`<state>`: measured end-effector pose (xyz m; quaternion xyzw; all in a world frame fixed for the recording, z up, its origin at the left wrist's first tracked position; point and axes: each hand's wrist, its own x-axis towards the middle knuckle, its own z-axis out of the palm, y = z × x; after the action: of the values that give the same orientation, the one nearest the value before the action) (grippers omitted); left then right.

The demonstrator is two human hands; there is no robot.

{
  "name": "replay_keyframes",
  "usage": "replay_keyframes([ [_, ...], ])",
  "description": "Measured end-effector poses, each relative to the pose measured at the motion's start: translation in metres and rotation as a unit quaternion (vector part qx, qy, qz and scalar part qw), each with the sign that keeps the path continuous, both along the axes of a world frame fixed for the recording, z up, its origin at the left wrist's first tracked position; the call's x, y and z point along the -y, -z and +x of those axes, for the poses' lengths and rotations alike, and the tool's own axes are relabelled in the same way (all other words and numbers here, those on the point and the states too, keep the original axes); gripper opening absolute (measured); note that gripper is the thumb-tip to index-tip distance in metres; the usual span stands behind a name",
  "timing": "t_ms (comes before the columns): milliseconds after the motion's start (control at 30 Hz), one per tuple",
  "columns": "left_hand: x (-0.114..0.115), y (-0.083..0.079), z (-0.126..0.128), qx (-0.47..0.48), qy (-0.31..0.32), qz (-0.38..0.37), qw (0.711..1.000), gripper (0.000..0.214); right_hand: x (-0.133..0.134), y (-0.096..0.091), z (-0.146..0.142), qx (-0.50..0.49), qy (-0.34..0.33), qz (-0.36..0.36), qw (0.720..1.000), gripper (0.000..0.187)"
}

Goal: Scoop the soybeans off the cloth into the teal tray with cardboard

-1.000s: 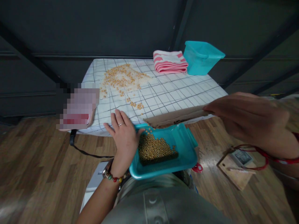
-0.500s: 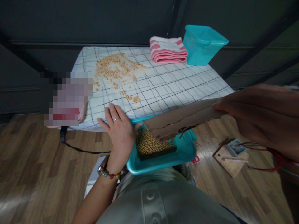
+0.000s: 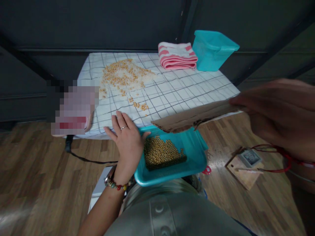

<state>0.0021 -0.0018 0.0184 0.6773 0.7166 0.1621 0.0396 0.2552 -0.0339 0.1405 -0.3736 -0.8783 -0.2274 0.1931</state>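
My right hand point(image 3: 278, 114), blurred at the right, grips one end of a strip of brown cardboard point(image 3: 192, 116). The strip slants over the table's front edge, its far end above the back rim of a turquoise plastic bin point(image 3: 194, 167). Many yellow soybeans point(image 3: 161, 150) lie in that bin, mostly on its left. My left hand point(image 3: 129, 139) rests with fingers spread on the checked cloth point(image 3: 177, 88), its thumb over the bin's left rim. On the cloth, more soybeans are mixed with a pile of pale grains point(image 3: 125, 77), and a few loose soybeans point(image 3: 141, 106) lie nearer the edge.
A folded pink-and-white towel point(image 3: 177, 56) and a second turquoise bin point(image 3: 213, 50) stand at the table's back right. A blurred-out pink object point(image 3: 78, 108) with a black strap is at the left corner. On the floor to the right is a wooden board point(image 3: 243, 170) carrying a small grey device.
My right hand has raised the cardboard a little, up and away from the bin's inside, so more soybeans show. My left hand has kept its place.
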Motion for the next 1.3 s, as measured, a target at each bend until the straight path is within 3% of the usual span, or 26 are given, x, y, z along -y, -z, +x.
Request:
replay_keyframes([
  [333, -0.001, 0.010, 0.000, -0.045, -0.010, 0.032, 0.998, 0.080, -0.059, 0.015, -0.016, -0.019, -0.017, 0.104, 0.994, 0.026],
  [500, -0.001, 0.011, 0.001, -0.065, -0.018, 0.048, 0.997, 0.078, -0.080, 0.027, -0.028, -0.047, -0.078, 0.127, 0.988, 0.033],
  [1033, -0.003, 0.014, 0.002, -0.091, -0.036, 0.056, 0.994, 0.075, -0.095, 0.036, -0.048, -0.043, -0.113, 0.152, 0.981, 0.038],
  [1300, -0.004, 0.015, 0.002, -0.086, -0.037, 0.068, 0.993, 0.071, -0.093, 0.036, -0.047, -0.063, -0.151, 0.124, 0.979, 0.035],
])
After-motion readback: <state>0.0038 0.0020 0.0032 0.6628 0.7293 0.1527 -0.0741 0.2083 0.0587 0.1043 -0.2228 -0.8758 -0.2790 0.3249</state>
